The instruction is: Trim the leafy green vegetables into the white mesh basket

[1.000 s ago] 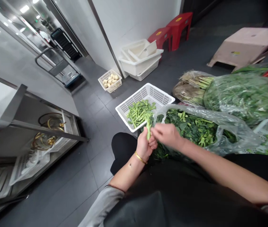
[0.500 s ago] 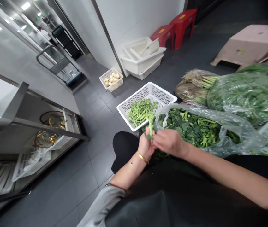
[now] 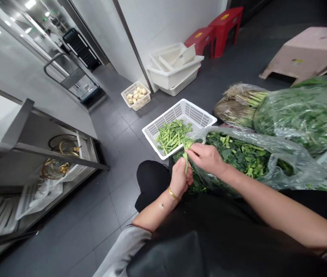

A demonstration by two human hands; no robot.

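Note:
My left hand (image 3: 180,177), with a gold bangle on its wrist, grips a green leafy vegetable stem (image 3: 186,159) upright. My right hand (image 3: 205,158) pinches the top of that stem with its fingertips. Just below my hands, a transparent plastic bag (image 3: 286,157) holds dark green leaves (image 3: 238,156). Beyond my hands sits a white perforated plastic basket (image 3: 193,112) containing a pile of trimmed green stems (image 3: 172,136). My right hand is close to the basket's near corner but apart from it.
A bagged mass of greens (image 3: 302,119) and a root-ended bundle (image 3: 240,105) lie to the right. Farther back are a small basket of pale garlic cloves (image 3: 136,96), white tubs (image 3: 175,73), and red stools (image 3: 223,27). A stainless steel table (image 3: 7,142) stands left.
My right hand has risen from the side of the stem to its top and now pinches it there. My left hand has shifted slightly, and the view has tilted a little.

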